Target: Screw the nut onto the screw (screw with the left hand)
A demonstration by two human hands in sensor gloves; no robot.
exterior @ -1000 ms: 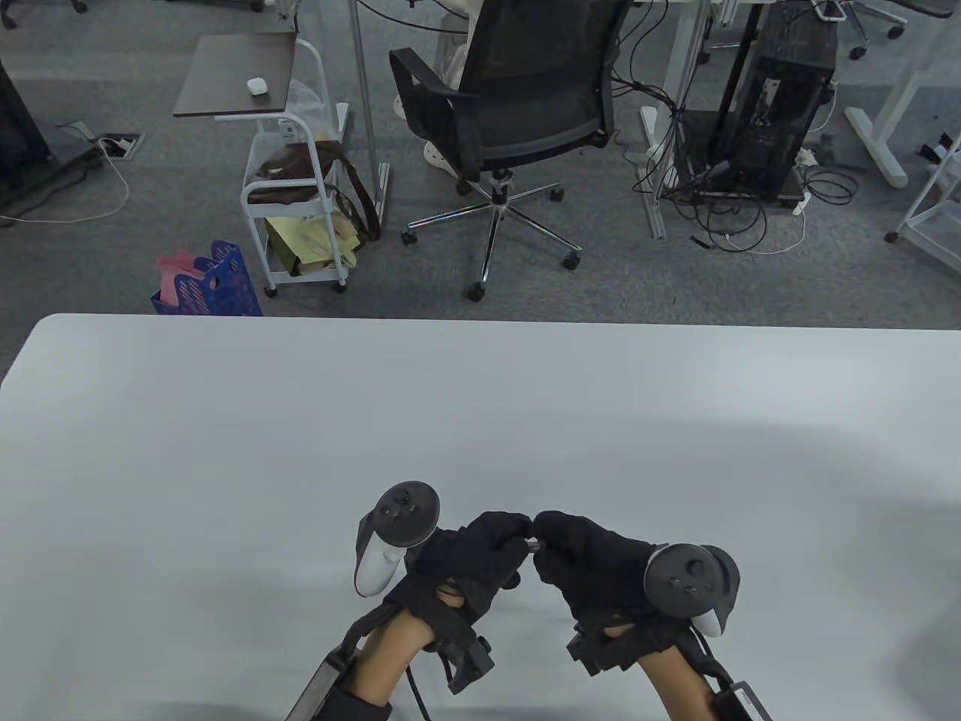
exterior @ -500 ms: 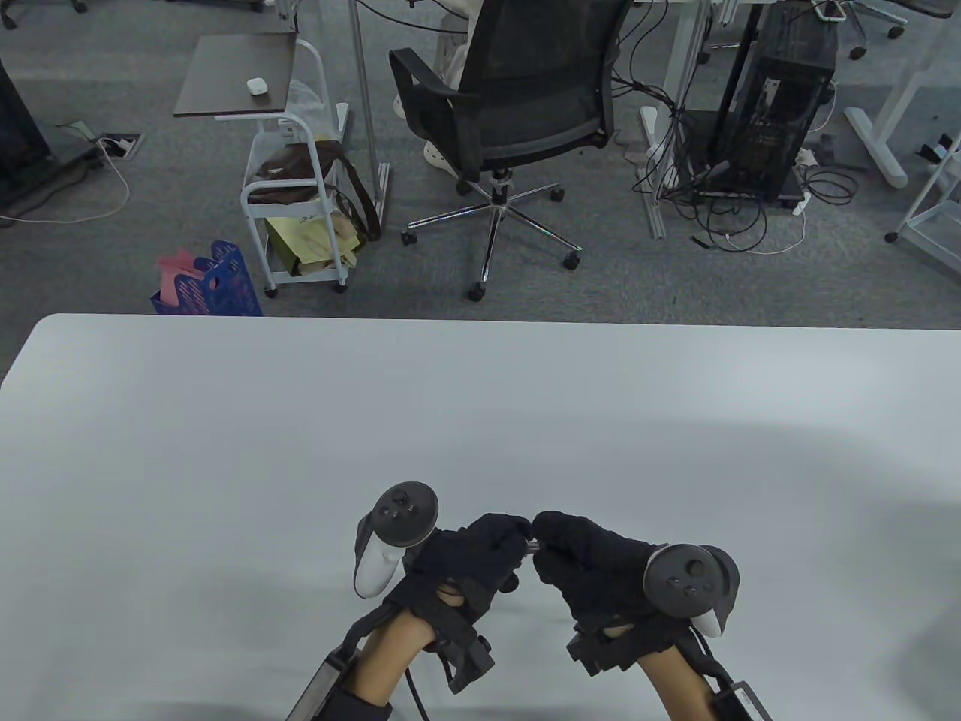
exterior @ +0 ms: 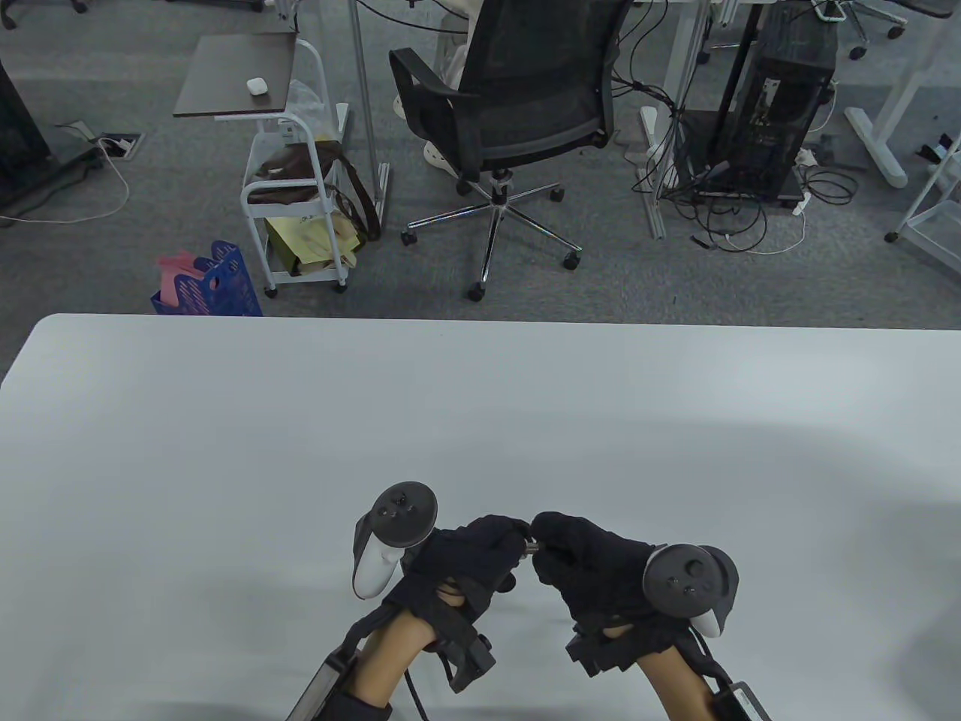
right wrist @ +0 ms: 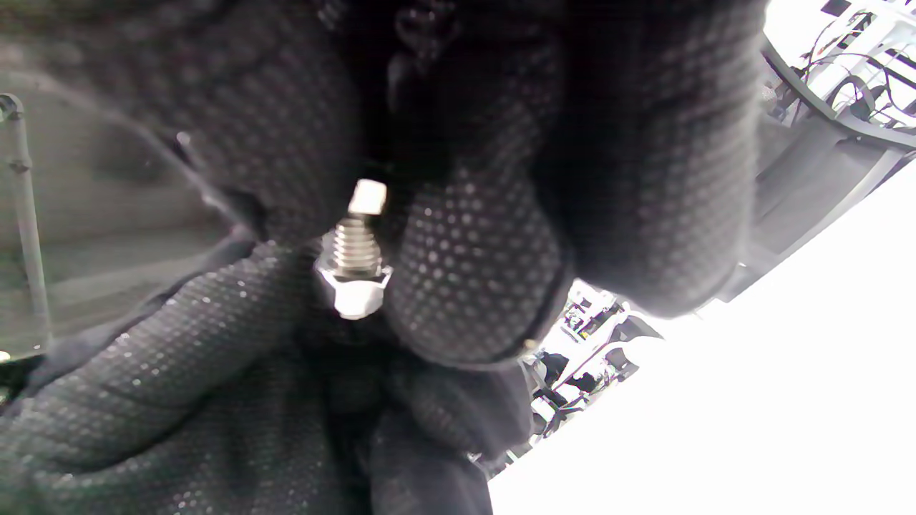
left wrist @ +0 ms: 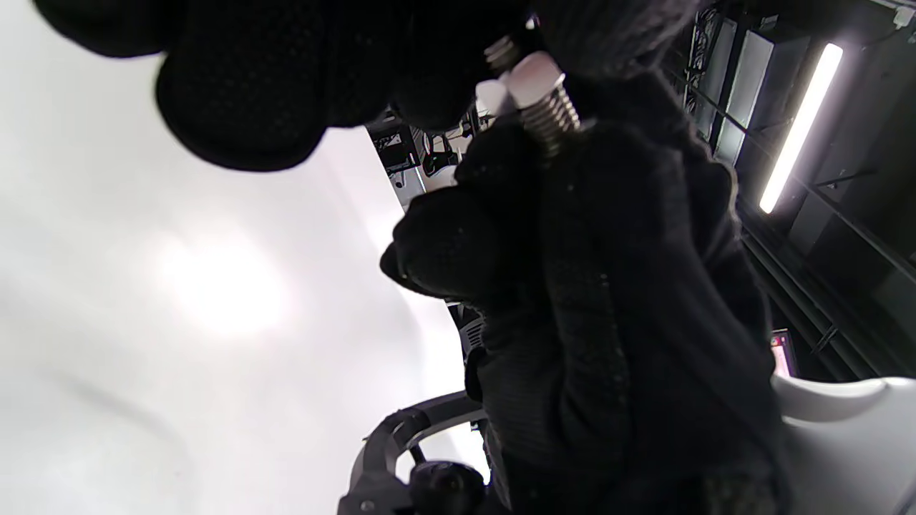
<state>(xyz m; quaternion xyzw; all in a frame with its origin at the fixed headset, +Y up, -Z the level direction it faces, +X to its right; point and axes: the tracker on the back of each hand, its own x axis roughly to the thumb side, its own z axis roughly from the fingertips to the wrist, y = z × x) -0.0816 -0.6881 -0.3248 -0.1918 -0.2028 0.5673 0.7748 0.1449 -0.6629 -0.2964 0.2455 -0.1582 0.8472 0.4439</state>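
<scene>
In the table view both gloved hands meet near the table's front edge. My right hand (exterior: 543,535) pinches a silver threaded screw (exterior: 531,546), which also shows in the right wrist view (right wrist: 354,243) and the left wrist view (left wrist: 552,118). A hex nut (right wrist: 354,292) sits on the screw's thread; it also shows in the left wrist view (left wrist: 533,71). My left hand (exterior: 516,535) pinches this nut from the left. The gloves hide most of the screw and nut in the table view.
The white table (exterior: 480,420) stretches far ahead and to both sides of the hands. Beyond its far edge stand a black office chair (exterior: 518,98), a white cart (exterior: 296,203) and a blue crate (exterior: 214,282).
</scene>
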